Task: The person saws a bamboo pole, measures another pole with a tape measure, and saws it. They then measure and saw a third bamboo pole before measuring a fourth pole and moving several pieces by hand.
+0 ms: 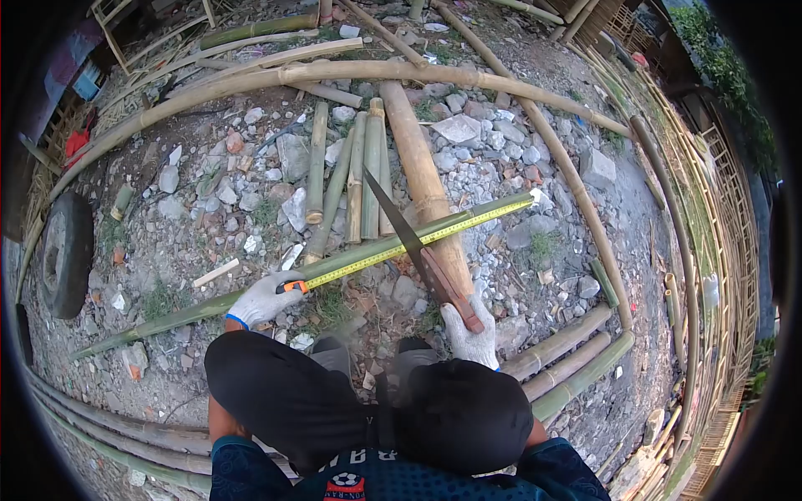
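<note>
My left hand (266, 301), in a white knitted glove, closes around an orange tape measure (292, 286) against a green bamboo pole (180, 315). The yellow tape blade (418, 236) runs out along the pole to its far right end. In my gloved right hand (469, 334) is the wooden handle of a handsaw (407, 236). Its dark blade points up and left, crossing over the pole and tape. Under the pole lies a thicker tan bamboo log (415, 159). Several short cut bamboo pieces (357, 175) lie just beyond the pole.
Rubble and stones (501, 138) cover the ground. A long curved bamboo pole (276, 77) spans the far side. A tire (67, 255) stands at the left. Several bamboo lengths (576, 359) lie at my right, and a bamboo lattice (731, 192) runs along the right edge.
</note>
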A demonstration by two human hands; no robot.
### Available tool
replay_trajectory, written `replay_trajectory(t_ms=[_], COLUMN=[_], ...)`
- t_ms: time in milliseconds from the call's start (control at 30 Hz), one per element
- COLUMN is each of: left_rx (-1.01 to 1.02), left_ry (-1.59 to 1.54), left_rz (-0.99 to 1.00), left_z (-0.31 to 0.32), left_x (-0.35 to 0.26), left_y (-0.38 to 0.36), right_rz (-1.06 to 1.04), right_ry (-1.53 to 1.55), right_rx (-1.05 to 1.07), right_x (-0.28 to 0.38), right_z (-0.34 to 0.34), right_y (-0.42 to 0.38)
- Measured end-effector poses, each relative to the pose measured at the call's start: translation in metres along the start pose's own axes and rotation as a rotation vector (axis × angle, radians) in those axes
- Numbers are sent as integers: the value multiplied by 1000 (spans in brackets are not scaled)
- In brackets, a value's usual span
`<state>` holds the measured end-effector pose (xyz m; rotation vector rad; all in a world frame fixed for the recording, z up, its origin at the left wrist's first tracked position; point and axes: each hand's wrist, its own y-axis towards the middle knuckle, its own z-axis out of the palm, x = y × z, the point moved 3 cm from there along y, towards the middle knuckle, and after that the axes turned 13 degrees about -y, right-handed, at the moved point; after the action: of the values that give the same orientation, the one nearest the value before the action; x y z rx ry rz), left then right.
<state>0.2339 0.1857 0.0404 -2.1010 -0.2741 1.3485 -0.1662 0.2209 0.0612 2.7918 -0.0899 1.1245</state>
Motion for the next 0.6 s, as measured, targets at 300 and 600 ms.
replay_trajectory(t_ms=[300, 600], left_rx=[-5, -49], left_ry=[31, 27], left_rz=[1, 17], left_z=[0, -1], left_x=[-2, 6], left_y=[-2, 2], right_rz=[64, 178], right_ry=[39, 50], right_rx=[75, 166], right_x=[22, 23], right_z=[4, 3], right_y=[0, -1])
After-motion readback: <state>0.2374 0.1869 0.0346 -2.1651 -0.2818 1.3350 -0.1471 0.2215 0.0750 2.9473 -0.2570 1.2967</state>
